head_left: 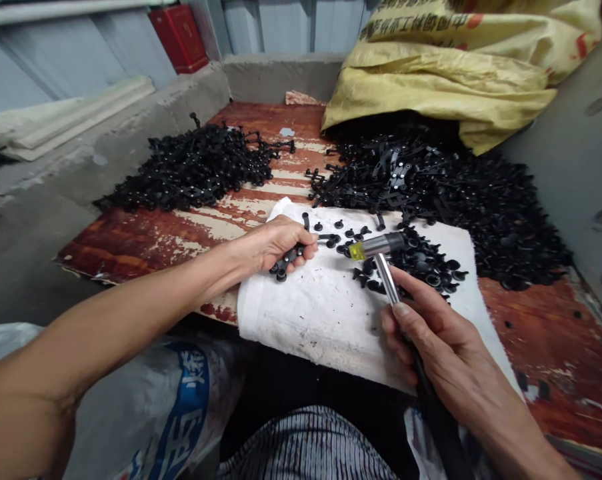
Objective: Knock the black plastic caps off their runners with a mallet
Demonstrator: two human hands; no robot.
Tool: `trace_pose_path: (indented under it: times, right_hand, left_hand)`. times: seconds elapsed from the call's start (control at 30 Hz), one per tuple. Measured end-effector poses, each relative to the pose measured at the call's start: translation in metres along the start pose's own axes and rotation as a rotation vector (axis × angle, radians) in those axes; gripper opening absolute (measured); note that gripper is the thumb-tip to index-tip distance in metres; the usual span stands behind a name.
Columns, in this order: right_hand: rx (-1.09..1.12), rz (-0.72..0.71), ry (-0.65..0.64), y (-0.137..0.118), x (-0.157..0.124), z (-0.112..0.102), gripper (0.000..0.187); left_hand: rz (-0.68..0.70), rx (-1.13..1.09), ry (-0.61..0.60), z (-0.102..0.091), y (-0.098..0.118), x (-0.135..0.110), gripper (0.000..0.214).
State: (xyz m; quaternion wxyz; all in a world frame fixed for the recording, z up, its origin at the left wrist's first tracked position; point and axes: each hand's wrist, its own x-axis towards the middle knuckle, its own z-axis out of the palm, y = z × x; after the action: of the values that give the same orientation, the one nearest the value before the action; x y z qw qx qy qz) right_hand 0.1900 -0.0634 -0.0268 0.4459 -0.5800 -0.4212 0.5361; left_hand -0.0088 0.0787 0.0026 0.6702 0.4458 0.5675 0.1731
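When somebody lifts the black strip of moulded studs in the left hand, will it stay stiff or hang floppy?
Probably fairly stiff: the black strip sticks out past the left hand without drooping. It looks like moulded plastic, so likely light. Its studs may snag, as the tangled heap suggests.

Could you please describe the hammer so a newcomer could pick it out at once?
On the worn red board, a white cloth lies under black parts. Over it, the right hand grips the hammer, its metal head yellow-tipped among all that black.

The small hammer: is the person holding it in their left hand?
No, the small hammer is in the right hand, while the left hand holds black plastic parts.
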Motion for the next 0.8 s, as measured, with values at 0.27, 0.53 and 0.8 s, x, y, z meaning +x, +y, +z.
trace_pose_path:
  times: [0.27, 0.53, 0.8]
  right_hand:
    - [-0.557, -0.451, 0.063, -0.023, 0.022, 0.0, 0.047]
    - [-0.678, -0.515, 0.027, -0.02, 0.039, 0.002, 0.05]
    - [-0.741, -0.66, 0.022, -0.024, 0.035, 0.003, 0.05]
  left_hand:
    - [-0.027, -0.012, -0.036, -0.001, -0.001, 0.004, 0.032]
    - [-0.023, -0.02, -0.067, -0.004, -0.003, 0.006, 0.03]
    - [-0.013, -0.017, 0.0, 0.003, -0.002, 0.003, 0.032]
